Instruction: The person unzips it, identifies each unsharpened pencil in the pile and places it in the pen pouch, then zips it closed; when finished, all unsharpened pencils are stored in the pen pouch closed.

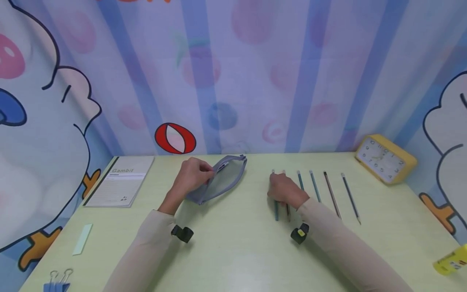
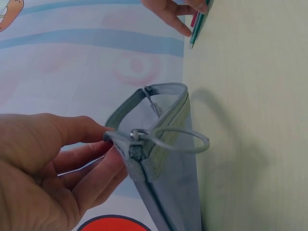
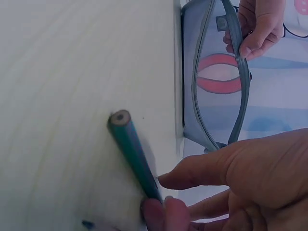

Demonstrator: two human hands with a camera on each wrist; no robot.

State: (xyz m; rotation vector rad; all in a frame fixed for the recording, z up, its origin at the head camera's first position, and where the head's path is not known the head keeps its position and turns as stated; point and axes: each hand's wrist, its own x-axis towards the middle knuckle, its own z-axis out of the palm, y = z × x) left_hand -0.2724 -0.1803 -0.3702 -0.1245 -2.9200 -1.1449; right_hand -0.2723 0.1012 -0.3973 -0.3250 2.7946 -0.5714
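My left hand (image 1: 193,175) pinches the top edge of a grey mesh zip pouch (image 1: 228,184) between thumb and fingers. The pouch's zipped mouth gapes, and a cord loop hangs off one end in the left wrist view. Over the leftmost of several pencils, my right hand (image 1: 286,190) pinches a green pencil (image 3: 132,151). Its flat unsharpened end points away from my fingertips in the right wrist view. A second, darker pencil (image 1: 288,213) lies partly hidden under this hand. To the right lie a blue-green pencil (image 1: 315,186), a brown one (image 1: 331,194) and a dark blue one (image 1: 351,198).
A yellow alarm clock (image 1: 386,159) stands at the back right, with a yellow container (image 1: 451,260) at the right edge. On the left are a notepad (image 1: 118,182), a pale green strip (image 1: 82,239) and blue binder clips (image 1: 56,286). A printed curtain (image 1: 255,81) rises behind the table.
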